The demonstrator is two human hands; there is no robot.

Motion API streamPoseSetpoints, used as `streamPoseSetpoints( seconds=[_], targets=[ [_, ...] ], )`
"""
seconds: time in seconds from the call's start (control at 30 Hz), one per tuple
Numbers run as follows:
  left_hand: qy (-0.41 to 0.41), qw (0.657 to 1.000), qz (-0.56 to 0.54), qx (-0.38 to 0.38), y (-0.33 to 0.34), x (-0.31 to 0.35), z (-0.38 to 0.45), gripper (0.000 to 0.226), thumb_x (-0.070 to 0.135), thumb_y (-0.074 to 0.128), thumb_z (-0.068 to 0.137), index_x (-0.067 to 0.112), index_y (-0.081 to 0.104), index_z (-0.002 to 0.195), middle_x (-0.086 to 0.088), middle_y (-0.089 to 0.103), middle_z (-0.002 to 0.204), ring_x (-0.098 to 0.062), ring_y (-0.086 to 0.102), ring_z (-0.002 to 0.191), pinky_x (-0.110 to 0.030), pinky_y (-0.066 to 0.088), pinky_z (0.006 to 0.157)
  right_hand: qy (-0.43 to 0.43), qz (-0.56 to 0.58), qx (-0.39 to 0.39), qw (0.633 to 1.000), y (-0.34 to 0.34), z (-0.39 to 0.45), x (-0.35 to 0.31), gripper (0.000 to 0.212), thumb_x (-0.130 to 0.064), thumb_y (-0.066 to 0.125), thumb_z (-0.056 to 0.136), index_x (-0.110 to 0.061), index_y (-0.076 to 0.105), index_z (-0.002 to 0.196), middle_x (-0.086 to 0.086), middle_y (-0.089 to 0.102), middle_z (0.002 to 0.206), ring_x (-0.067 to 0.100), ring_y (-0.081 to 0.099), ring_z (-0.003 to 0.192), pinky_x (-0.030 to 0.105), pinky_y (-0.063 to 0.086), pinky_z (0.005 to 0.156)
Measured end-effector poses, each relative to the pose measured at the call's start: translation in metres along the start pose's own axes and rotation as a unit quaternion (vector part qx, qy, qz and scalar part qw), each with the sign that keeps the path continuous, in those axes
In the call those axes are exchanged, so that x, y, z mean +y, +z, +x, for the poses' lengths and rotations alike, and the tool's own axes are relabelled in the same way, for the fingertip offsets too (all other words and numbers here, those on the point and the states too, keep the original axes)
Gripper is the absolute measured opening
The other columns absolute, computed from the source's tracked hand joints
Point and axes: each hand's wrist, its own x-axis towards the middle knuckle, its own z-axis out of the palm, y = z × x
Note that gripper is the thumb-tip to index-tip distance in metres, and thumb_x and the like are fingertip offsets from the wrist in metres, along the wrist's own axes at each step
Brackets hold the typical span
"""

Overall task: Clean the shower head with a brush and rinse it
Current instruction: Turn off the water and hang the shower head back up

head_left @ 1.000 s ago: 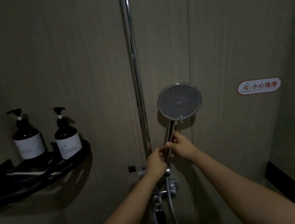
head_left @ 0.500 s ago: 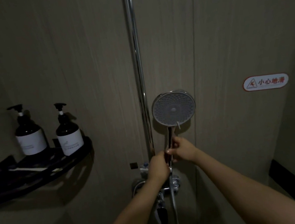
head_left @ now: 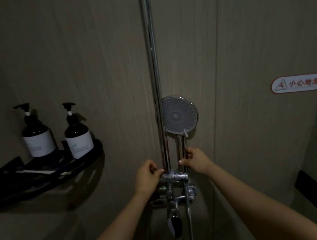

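The round chrome shower head (head_left: 180,116) stands upright with its nozzle face toward me, its handle (head_left: 181,150) set down into the chrome holder (head_left: 175,176) on the vertical rail (head_left: 156,81). My right hand (head_left: 195,160) grips the lower part of the handle. My left hand (head_left: 148,175) grips the left end of the holder beside the rail. A white brush-like stick (head_left: 35,171) lies on the black shelf; no brush is in either hand.
A black corner shelf (head_left: 67,177) on the left wall carries two dark pump bottles (head_left: 37,138) (head_left: 78,138). Below the holder sit the mixer valve (head_left: 172,197) and hose (head_left: 189,222). A red slip-warning sticker (head_left: 298,83) is on the right wall.
The shower head has come down and left, next to the rail, its handle now seated in the holder. My left hand shifted from the handle base to the holder's left end.
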Motion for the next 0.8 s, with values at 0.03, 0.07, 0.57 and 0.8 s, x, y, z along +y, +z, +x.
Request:
streamPoseSetpoints(
  seconds=[0.03, 0.07, 0.57, 0.8],
  targets=[
    [-0.011, 0.999, 0.000, -0.037, -0.003, -0.004, 0.003, 0.018, 0.014, 0.072, 0.078, 0.011, 0.058, 0.089, -0.008, 0.062, 0.091, -0.017, 0.057, 0.084, -0.026, 0.044, 0.077, 0.002, 0.005, -0.007, 1.000, -0.001, 0.000, 0.000, 0.031, -0.002, 0.065, 0.080, -0.003, 0.058, 0.111, 0.010, 0.065, 0.104, 0.019, 0.060, 0.098, 0.035, 0.048, 0.093],
    [-0.012, 0.996, 0.012, -0.090, -0.004, -0.006, 0.005, 0.023, 0.012, 0.071, 0.079, 0.006, 0.061, 0.099, -0.011, 0.065, 0.099, -0.019, 0.060, 0.092, -0.025, 0.044, 0.082, 0.004, 0.016, -0.016, 1.000, -0.002, 0.001, 0.000, 0.031, -0.001, 0.064, 0.081, -0.003, 0.058, 0.111, 0.009, 0.064, 0.104, 0.019, 0.059, 0.099, 0.034, 0.048, 0.093],
    [-0.036, 0.993, 0.032, -0.104, 0.009, -0.015, -0.002, 0.027, 0.011, 0.066, 0.080, 0.009, 0.066, 0.107, -0.009, 0.070, 0.103, -0.018, 0.064, 0.094, -0.019, 0.044, 0.074, 0.037, 0.076, -0.042, 0.996, 0.000, 0.009, 0.016, 0.037, 0.007, 0.056, 0.084, 0.005, 0.051, 0.120, 0.012, 0.062, 0.108, 0.019, 0.059, 0.099, 0.028, 0.047, 0.088],
    [-0.068, 0.979, 0.103, -0.162, -0.004, 0.015, 0.002, 0.032, 0.018, 0.066, 0.082, 0.002, 0.063, 0.111, -0.016, 0.067, 0.113, -0.027, 0.062, 0.106, -0.029, 0.047, 0.089, 0.026, -0.172, -0.004, 0.985, 0.001, 0.000, 0.001, 0.031, -0.023, 0.061, 0.087, -0.002, 0.061, 0.109, 0.009, 0.068, 0.094, 0.027, 0.062, 0.099, 0.022, 0.039, 0.072]
  ],
)
